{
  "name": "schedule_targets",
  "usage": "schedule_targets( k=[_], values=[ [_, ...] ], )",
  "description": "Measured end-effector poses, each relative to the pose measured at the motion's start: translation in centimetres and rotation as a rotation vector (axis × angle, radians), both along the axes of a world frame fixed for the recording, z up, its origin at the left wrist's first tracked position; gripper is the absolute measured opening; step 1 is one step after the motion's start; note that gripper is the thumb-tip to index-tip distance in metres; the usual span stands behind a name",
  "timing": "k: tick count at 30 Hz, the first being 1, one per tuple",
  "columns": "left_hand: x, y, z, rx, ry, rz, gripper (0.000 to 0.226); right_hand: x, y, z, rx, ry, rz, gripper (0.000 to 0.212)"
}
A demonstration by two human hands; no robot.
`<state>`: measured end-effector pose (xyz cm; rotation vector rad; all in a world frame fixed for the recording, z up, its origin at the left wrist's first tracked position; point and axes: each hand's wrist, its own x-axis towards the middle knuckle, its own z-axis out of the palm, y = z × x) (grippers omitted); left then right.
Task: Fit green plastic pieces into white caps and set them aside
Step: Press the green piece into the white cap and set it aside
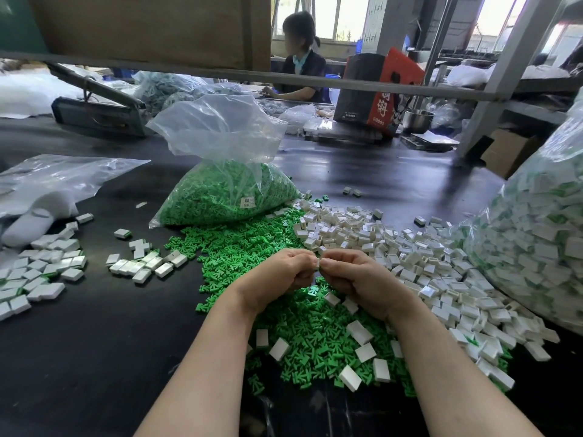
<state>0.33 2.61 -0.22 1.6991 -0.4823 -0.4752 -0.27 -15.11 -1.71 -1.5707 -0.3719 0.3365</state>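
head view: the left hand and right hand meet at centre, fingers curled and pinching one white cap between the fingertips; whether a green piece sits inside it cannot be told. loose green pieces spread below toward 6 o'clock, empty white caps heap at 3 o'clock. finished caps lie at 9 o'clock, so much is left. the black table carries a bag of green pieces at 12 o'clock; another worker sits beyond.
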Motion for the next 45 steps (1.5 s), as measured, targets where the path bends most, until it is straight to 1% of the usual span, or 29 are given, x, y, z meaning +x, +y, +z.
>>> schedule_targets(
  k=[3, 5, 8, 9, 11, 13, 14, 20, 23, 25, 30, 32, 36, 38, 40, 45],
  values=[
    [0.0, 0.1, 0.0, 0.022, -0.002, -0.007, 0.036, -0.1, 0.0, 0.0, 0.002, -0.008, 0.012, 0.024],
    [0.0, 0.2, 0.0, 0.035, -0.008, -0.004, 0.035, -0.1, 0.0, 0.1, -0.006, -0.007, 0.012, 0.026],
    [-0.1, 0.2, 0.0, 0.026, 0.002, 0.003, 0.025, 0.0, 0.0, 0.0, -0.011, -0.004, -0.007, 0.035],
    [-0.1, 0.2, 0.0, 0.02, 0.007, 0.007, 0.024, 0.0, 0.0, 0.0, 0.004, -0.001, -0.016, 0.036],
    [-0.2, 0.3, 0.1, -0.01, 0.03, 0.015, 0.03, -0.1, 0.0, -0.1, 0.061, 0.011, -0.024, 0.027],
    [-0.3, 0.3, 0.2, -0.048, 0.067, 0.021, 0.03, 0.0, -0.1, -0.2, 0.127, 0.026, -0.028, 0.016],
    [-0.3, 0.3, 0.3, -0.051, 0.068, 0.027, 0.028, 0.0, -0.1, -0.3, 0.148, 0.029, -0.029, 0.015],
    [-0.2, 0.7, 0.7, 0.056, -0.061, 0.064, 0.027, 0.1, -0.1, -0.3, 0.162, 0.027, -0.025, 0.021],
    [0.1, 0.7, 0.6, 0.041, -0.118, 0.122, 0.015, 0.1, 0.0, -0.3, 0.166, 0.032, -0.031, 0.02],
    [0.2, 0.7, 0.5, -0.001, -0.119, 0.149, 0.01, 0.1, 0.0, -0.2, 0.152, 0.024, -0.044, 0.023],
    [0.3, 0.6, 0.4, -0.063, -0.148, 0.208, 0.009, -0.2, 0.1, 0.1, 0.117, 0.041, -0.082, 0.033],
    [0.3, 0.4, 0.4, -0.11, -0.162, 0.232, 0.012, -0.2, 0.1, 0.2, 0.113, 0.068, -0.082, 0.042],
    [0.2, -0.1, 0.6, -0.158, -0.233, 0.294, 0.013, -0.1, 0.4, 0.5, 0.078, 0.096, -0.037, 0.068],
    [0.2, -0.3, 0.6, -0.181, -0.237, 0.315, 0.013, 0.0, 0.6, 0.5, 0.04, 0.084, -0.017, 0.074],
    [0.1, -0.7, 0.5, -0.199, -0.222, 0.321, 0.015, -0.1, 0.7, 0.5, 0.015, 0.062, -0.009, 0.075],
    [0.2, -1.0, 0.5, -0.149, -0.246, 0.329, 0.017, -0.3, 0.8, 0.5, 0.013, 0.049, -0.082, 0.068]
  ],
)
